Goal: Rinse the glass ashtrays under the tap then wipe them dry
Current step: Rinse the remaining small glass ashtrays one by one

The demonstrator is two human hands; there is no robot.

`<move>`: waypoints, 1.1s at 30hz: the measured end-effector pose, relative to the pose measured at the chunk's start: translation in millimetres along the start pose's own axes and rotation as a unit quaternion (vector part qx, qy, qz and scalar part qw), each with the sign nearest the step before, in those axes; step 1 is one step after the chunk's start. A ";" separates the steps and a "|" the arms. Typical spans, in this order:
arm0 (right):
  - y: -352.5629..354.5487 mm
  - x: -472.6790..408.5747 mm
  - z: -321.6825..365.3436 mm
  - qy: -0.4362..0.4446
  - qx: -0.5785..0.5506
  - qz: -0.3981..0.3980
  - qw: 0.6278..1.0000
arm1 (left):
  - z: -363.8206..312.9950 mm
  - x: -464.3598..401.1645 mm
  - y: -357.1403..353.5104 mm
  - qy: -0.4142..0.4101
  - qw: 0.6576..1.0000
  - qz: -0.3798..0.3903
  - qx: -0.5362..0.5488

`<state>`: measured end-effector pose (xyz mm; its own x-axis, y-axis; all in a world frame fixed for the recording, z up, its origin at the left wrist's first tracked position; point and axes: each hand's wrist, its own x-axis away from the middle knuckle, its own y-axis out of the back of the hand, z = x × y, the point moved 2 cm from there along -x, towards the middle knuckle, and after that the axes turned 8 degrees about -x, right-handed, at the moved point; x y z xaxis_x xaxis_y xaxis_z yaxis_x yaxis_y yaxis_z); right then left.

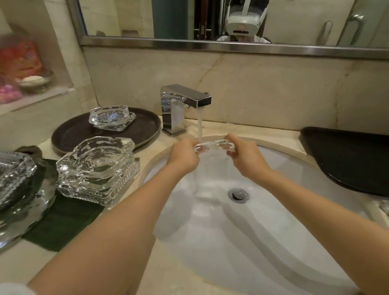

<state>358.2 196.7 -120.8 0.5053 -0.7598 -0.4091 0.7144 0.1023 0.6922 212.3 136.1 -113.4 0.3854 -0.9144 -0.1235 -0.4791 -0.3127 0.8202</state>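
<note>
2 hands (pixel 213 156) grip 1 ashtray (pixel 214 146) under tap (pixel 182 105); 4 ashtrays (pixel 100 168) beside.

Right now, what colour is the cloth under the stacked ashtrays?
Dark green cloth, head view.

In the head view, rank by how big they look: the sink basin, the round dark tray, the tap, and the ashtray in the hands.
1. sink basin
2. round dark tray
3. tap
4. held ashtray, edge-on, so its rank against the tap is unsure
</note>
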 end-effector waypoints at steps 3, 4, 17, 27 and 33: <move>11.9 9.7 12.3 0.042 0.042 0.003 0.998 | -4.0 10.4 12.8 -0.051 0.997 -0.007 -0.059; 13.3 13.8 14.7 0.047 0.056 0.013 0.997 | -4.3 14.8 14.8 -0.068 0.995 0.001 -0.078; 23.5 37.1 64.9 0.011 -0.004 0.008 1.000 | 3.2 58.4 69.9 -0.089 0.994 0.029 -0.050; 21.4 62.3 128.4 -0.226 -0.282 0.156 0.919 | 6.4 95.3 123.7 -0.009 0.992 0.095 -0.080; -10.4 86.9 158.9 -0.214 -0.208 0.268 0.916 | 36.3 140.0 153.9 0.007 0.976 0.133 -0.173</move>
<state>317.8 27.6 -69.1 0.6651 -0.7019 0.2547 0.5869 0.7023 0.4028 163.9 -49.4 -24.7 0.2963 -0.9469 0.1247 -0.2700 0.0422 0.9619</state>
